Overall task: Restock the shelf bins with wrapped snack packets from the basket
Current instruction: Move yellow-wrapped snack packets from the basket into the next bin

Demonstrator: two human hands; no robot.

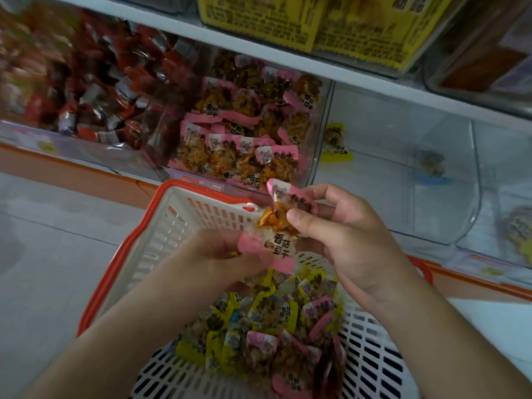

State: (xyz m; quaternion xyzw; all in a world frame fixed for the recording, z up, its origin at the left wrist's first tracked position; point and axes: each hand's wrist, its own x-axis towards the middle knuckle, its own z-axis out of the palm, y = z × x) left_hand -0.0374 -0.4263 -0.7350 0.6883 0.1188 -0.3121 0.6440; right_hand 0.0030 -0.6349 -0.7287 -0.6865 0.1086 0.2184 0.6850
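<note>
A white basket with an orange rim (115,269) stands below me, holding a heap of yellow-edged and pink-edged snack packets (267,335). Above it both hands hold pink-edged packets. My right hand (351,234) pinches one pink-edged packet (283,208) between thumb and fingers. My left hand (213,254), blurred, grips another pink-edged packet (276,246) just below it. Straight ahead on the shelf, a clear bin (313,156) is nearly full of the same pink-edged packets (244,133).
Left of the pink bin is a bin of red and silver wrappers (86,87). To the right, a clear bin holds a single yellow-edged packet (335,145); another holds a blue-edged one (431,165). Yellow boxes (316,21) sit on the upper shelf.
</note>
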